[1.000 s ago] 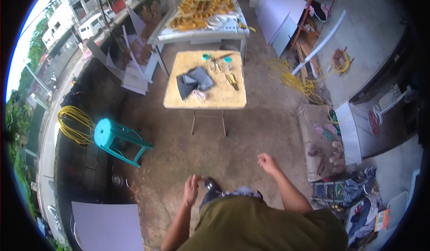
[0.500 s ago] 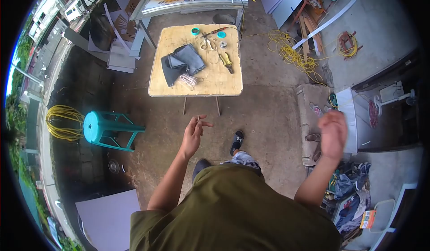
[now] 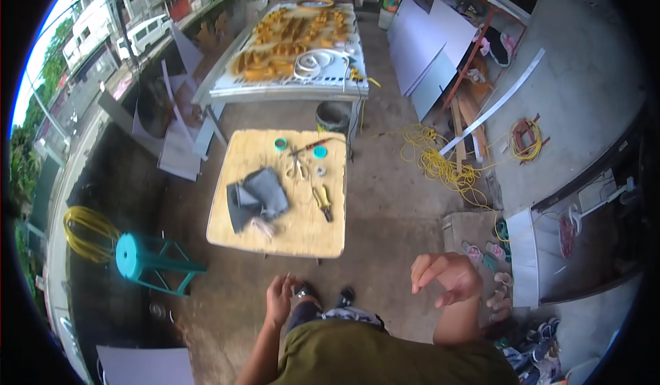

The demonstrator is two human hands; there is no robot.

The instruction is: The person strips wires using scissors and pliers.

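My left hand [image 3: 278,302] is in front of my body, below the small wooden table [image 3: 295,243], with its fingers curled together; anything between them is too small to make out. My right hand [image 3: 448,279] is raised at the right, fingers bent but apart from the thumb, holding nothing. Neither hand touches the table. On it lie dark grey cloth [image 3: 265,191], a blurred pale cord bundle [image 3: 262,227], scissors [image 3: 297,170], yellow-handled pliers [image 3: 322,203], a soldering iron [image 3: 316,144], a round teal tin [image 3: 280,144] and a teal lid [image 3: 320,152].
Beyond stands a larger table [image 3: 289,91] with orange-brown pieces and a white cable coil [image 3: 313,63]. A teal stool [image 3: 141,258] is at the left. Yellow cable [image 3: 440,158] lies on the floor at the right, near footwear [image 3: 498,285] and a long white strip [image 3: 495,103].
The view has tilted up, so the small table appears lower and more of the larger table shows. My right hand has moved left in view and its fingers have spread from the thumb.
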